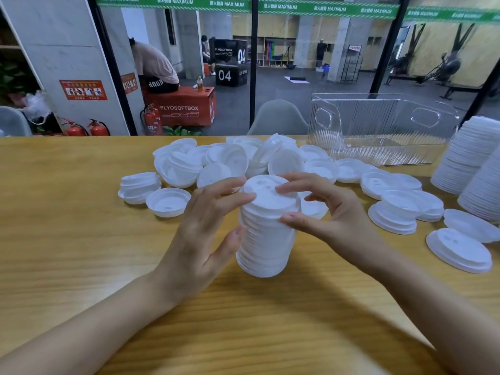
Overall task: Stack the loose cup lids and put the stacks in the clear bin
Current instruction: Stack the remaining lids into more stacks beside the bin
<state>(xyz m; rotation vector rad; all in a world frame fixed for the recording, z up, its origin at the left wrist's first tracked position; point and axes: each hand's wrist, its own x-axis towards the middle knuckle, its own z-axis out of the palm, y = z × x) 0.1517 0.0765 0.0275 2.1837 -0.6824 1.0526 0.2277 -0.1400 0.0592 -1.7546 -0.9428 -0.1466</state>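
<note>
Readable text: green banner (173, 1), "MAXIMUM", repeated; orange box (181, 109), "PLYOSOFTBOX"; black box (230, 74), "04". All are behind glass, far behind the lid stack (266, 234).

The lid stack stands upright on the tabletop (81, 239). Loose lids (230, 161) are heaped just behind it, with more to its right. The clear bin (378, 131) is behind it and to the right. Tall stacks (465, 158) are far to its right.

Left hand (205, 231): thumb on the stack's side, fingers curved to its top rim. Right hand (332, 215): thumb and forefinger pinch the top lids. Both hands are clamped on the stack from opposite sides.
</note>
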